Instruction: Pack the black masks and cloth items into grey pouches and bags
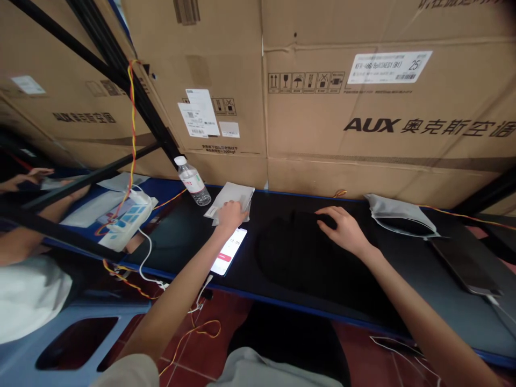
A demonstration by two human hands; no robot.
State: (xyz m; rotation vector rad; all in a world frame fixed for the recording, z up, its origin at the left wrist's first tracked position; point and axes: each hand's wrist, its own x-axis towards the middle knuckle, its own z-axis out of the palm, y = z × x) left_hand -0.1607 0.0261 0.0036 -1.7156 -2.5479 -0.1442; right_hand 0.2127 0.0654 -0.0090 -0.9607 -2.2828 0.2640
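Left hand [230, 214] covers grey pouches [231, 198]; black cloth [294, 252] barely discernible.

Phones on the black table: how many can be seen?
2: a lit phone just below the left hand, and a dark phone at the table's right end. Others may be hidden.

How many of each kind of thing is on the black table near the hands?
Water bottle: 1
White packets under the left hand, a small stack, number unclear: counted as 1
Lit phone: 1
Dark phone: 1
Black cloth under the right hand: 1
Grey pouch: 1
Total: 6
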